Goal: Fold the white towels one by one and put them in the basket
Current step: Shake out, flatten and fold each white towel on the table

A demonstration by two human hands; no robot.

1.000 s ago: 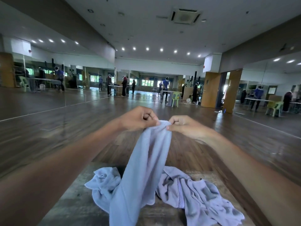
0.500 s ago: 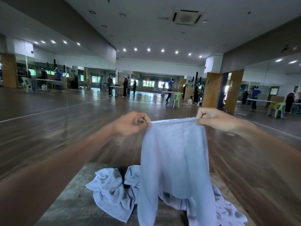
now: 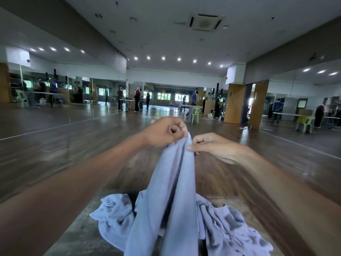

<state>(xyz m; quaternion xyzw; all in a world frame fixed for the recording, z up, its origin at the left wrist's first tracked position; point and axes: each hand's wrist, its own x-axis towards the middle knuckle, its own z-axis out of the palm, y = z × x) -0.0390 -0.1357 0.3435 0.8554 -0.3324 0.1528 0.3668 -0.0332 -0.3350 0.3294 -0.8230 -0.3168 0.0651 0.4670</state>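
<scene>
We halved the pale terry towel (image 3: 171, 191) at mid-frame.
Our left hand (image 3: 162, 133) and right hand (image 3: 212, 146) pinched its top corners side by side, so it hung doubled over the crumpled towel heap (image 3: 230, 224) on the desk (image 3: 81, 231).

floor (image 3: 73, 145): dark glossy wood | side walls: mirrors (image 3: 55, 89) left and right | ceiling (image 3: 156, 34): white, lit spotlights (image 3: 163, 58), air-conditioning unit (image 3: 204, 22) | far: bright windows (image 3: 166, 96), tables (image 3: 127, 100), green chair (image 3: 196, 110) | right: wooden doors (image 3: 234, 103)

Left hand (image 3: 162, 133) beside right hand (image 3: 215, 147), fingers (image 3: 201, 140) curled.
</scene>
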